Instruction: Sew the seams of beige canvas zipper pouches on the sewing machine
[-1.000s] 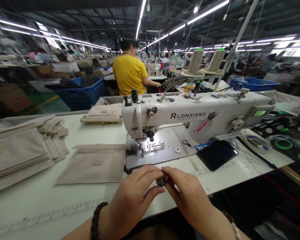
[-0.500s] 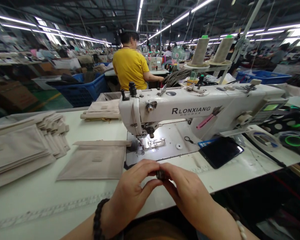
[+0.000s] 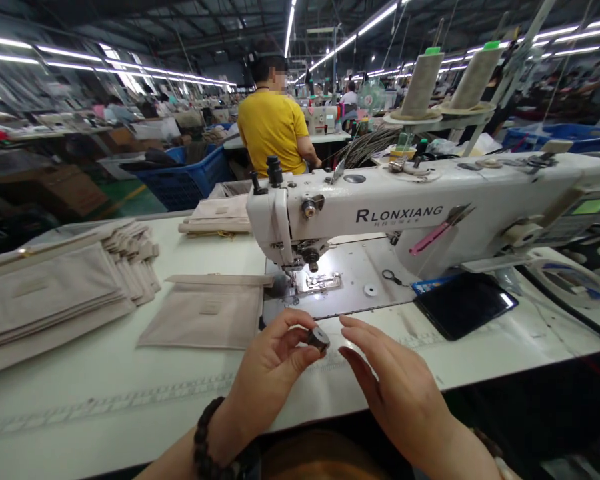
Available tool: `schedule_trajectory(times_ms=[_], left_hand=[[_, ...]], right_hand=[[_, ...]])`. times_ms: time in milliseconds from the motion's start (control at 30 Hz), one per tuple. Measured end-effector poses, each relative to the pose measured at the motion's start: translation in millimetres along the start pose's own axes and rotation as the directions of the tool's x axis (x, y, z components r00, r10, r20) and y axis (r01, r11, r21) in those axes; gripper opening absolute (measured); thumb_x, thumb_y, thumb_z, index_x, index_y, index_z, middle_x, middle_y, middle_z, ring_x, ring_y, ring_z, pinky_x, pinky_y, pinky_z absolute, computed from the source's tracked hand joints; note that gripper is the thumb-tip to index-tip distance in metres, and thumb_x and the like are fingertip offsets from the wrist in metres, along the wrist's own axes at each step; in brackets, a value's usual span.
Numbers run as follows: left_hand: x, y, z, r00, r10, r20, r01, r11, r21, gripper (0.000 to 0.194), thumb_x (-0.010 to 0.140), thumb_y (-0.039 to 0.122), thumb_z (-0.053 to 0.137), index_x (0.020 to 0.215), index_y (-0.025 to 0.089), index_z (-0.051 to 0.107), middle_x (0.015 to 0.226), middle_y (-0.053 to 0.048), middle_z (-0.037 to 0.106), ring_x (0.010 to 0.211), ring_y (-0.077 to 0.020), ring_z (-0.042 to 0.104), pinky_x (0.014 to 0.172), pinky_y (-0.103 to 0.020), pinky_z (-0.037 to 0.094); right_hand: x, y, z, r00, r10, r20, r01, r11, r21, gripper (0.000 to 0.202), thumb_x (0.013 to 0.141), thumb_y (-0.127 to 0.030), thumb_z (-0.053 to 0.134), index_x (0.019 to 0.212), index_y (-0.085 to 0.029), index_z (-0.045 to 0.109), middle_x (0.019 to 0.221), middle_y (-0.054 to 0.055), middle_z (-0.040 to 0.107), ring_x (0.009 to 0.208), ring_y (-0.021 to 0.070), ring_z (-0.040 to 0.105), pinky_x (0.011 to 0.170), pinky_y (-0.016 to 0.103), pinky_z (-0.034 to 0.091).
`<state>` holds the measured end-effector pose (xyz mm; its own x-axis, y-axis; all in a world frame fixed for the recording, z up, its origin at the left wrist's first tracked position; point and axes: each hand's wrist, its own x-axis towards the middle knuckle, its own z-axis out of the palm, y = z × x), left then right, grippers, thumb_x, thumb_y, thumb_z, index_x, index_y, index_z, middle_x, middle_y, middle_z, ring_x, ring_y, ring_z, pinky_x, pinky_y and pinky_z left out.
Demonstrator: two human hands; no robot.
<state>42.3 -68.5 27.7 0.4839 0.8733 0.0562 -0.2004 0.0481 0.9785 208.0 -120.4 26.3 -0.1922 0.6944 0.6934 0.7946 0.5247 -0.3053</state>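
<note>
Between the thumb and fingers of my left hand [image 3: 275, 363] is a small round metal bobbin case [image 3: 319, 338]. My right hand [image 3: 393, 380] is just to the right of it, thumb and fingers apart and holding nothing. Beyond both hands stands a white sewing machine [image 3: 350, 213], its lit needle plate [image 3: 320, 283] facing me. A flat beige fabric pouch [image 3: 205, 313] lies to the left of the needle area, its upper edge reaching close to the presser foot.
Stacked beige pieces [image 3: 55, 287] fill the table's left side. On the machine bed lie a white bobbin [image 3: 371, 291] and a small dark ring tool [image 3: 391, 276]. A black phone [image 3: 467, 303] lies to the right. A person in a yellow shirt [image 3: 273, 130] works beyond the machine.
My right hand has let go of the bobbin case and moved off to the right, its fingers opening. My left hand keeps hold of it. The view has shifted slightly left.
</note>
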Motion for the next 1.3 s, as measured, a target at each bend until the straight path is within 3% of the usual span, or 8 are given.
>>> schedule_trajectory(times_ms=[100,233,433,933,1133,1300], left_hand=[[-0.3,-0.2,1.5,0.996,-0.079,0.034,0.081,0.994,-0.076,0.018,0.079,0.025,0.061,0.094,0.021,0.052,0.081,0.001,0.062,0.076,-0.0107,0.059,0.075,-0.022,0.048],[0.5,-3.2,2.3,0.994,-0.106,0.008,0.106,0.988,-0.109,0.013,0.081,0.025,0.057,0.094,0.022,0.056,0.087,0.001,0.063,0.081,-0.0118,0.061,0.078,-0.024,0.049],[1.8,-8.4,-0.4,0.997,-0.079,-0.011,0.078,0.991,-0.113,0.008,0.081,0.022,0.057,0.086,0.022,0.064,0.093,0.001,0.063,0.079,-0.0105,0.06,0.075,-0.02,0.05],[6.6,-3.9,3.5,0.974,-0.227,0.019,0.216,0.894,-0.392,0.006,0.08,0.021,0.059,0.084,0.017,0.059,0.094,-0.006,0.066,0.076,-0.0121,0.063,0.073,-0.02,0.049],[6.2,-0.7,4.4,0.962,-0.274,0.014,0.254,0.872,-0.419,0.011,0.078,0.022,0.062,0.084,0.015,0.058,0.094,-0.007,0.065,0.075,-0.0122,0.063,0.072,-0.021,0.049],[4.6,-2.8,2.5,0.959,-0.282,0.009,0.269,0.907,-0.323,0.026,0.068,0.022,0.071,0.09,0.015,0.06,0.101,-0.006,0.062,0.077,-0.0115,0.061,0.073,-0.02,0.048]], right_hand=[[-3.3,0.9,0.1,1.0,0.015,0.027,-0.017,0.998,0.059,0.027,0.082,-0.006,0.045,0.108,-0.012,0.047,0.095,0.01,0.062,0.087,0.0161,0.059,0.075,0.028,0.05],[-6.8,1.5,0.0,0.994,0.051,0.093,-0.062,0.99,0.124,0.023,0.083,-0.006,0.044,0.104,-0.013,0.05,0.09,0.008,0.062,0.079,0.0156,0.058,0.069,0.027,0.049],[-7.3,1.6,0.7,0.993,0.049,0.108,-0.065,0.987,0.148,0.02,0.085,-0.008,0.041,0.102,-0.013,0.051,0.087,0.007,0.062,0.077,0.0152,0.058,0.067,0.026,0.048],[-10.6,2.5,1.2,0.987,0.074,0.139,-0.097,0.982,0.165,0.021,0.083,-0.006,0.039,0.093,-0.013,0.055,0.08,0.007,0.062,0.071,0.0145,0.059,0.061,0.025,0.048],[-8.4,0.4,-0.2,0.992,0.062,0.113,-0.077,0.988,0.135,0.018,0.083,-0.006,0.041,0.091,-0.012,0.056,0.078,0.007,0.062,0.07,0.0148,0.059,0.061,0.025,0.048],[-7.5,-1.7,-1.7,0.994,0.057,0.09,-0.068,0.99,0.122,0.016,0.083,-0.008,0.043,0.09,-0.012,0.056,0.078,0.007,0.063,0.068,0.015,0.059,0.061,0.026,0.048]])
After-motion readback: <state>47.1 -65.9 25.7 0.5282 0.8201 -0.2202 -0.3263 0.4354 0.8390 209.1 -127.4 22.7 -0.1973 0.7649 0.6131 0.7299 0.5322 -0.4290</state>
